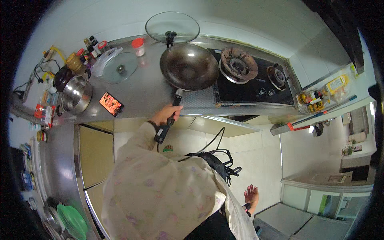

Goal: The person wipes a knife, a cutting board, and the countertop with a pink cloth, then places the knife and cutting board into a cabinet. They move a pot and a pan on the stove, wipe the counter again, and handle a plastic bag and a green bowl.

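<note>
My left hand (168,115) grips the black handle of a dark wok (190,68). Nothing shows in the wok's shiny bowl. It is over the steel counter and the left edge of the gas hob; whether it rests there or is held up I cannot tell. Behind the wok a large glass lid (172,22) leans against the wall. My right hand (252,196) hangs low at my side, fingers apart, holding nothing. To the right of the wok, a burner with a rusty ring stand (239,63) sits on the black gas hob (240,94).
Left on the counter are a phone (111,104), a steel pot (76,95), a flat glass lid (120,68) and a red-capped jar (139,47). Bottles (313,97) crowd the hob's right end. A cupboard door (225,127) stands open below. A black cable (207,145) hangs at my waist.
</note>
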A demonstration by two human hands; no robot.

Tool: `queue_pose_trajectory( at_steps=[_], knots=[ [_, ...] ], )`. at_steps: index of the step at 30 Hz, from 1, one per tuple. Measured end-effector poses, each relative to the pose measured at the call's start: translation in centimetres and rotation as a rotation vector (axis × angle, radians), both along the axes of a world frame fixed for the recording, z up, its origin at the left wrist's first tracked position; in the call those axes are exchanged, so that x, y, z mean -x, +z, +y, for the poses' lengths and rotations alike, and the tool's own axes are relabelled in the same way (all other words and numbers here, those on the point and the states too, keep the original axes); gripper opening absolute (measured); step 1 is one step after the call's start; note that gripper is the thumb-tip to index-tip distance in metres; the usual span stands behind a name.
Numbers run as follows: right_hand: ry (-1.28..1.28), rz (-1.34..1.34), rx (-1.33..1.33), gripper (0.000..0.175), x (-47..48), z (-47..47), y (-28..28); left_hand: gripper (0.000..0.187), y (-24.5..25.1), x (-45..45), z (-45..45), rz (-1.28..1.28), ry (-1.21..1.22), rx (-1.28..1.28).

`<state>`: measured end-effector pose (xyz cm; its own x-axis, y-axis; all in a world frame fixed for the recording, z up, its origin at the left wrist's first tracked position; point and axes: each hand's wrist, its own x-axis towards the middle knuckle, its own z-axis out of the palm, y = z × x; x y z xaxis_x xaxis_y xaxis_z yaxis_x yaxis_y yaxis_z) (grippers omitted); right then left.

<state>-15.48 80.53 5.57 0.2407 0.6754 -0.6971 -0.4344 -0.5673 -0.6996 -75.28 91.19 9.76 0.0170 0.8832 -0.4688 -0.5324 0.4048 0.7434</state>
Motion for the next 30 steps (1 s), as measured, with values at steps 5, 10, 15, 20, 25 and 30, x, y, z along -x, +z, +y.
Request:
queue_pose_trajectory(
  at_steps=[5,10,15,20,25,30],
  knots=[
    [-0.055,0.076,0.024,0.017,0.5,-1.4,-0.6,0.021,2.5,1.6,-4.5,0.296,0.014,0.005],
    [-0.024,0.077,0.021,0.015,1.8,0.2,-2.0,0.018,5.6,4.2,-6.2,0.748,0.201,-0.024],
    [0.058,0.059,0.037,0.015,3.2,2.1,-2.6,0.023,7.8,4.5,-7.1,1.488,0.435,-0.111],
    [0.074,0.041,0.03,0.015,3.8,3.4,-2.9,0.026,8.5,4.7,-8.0,1.466,0.451,-0.012],
    [0.104,0.033,0.04,0.015,4.0,4.0,-2.9,0.024,9.0,4.0,-9.2,1.584,0.533,-0.068],
    [0.077,0.024,0.058,0.016,4.7,4.7,-2.4,0.021,8.8,4.4,-10.1,1.562,0.478,-0.051]
  ],
)
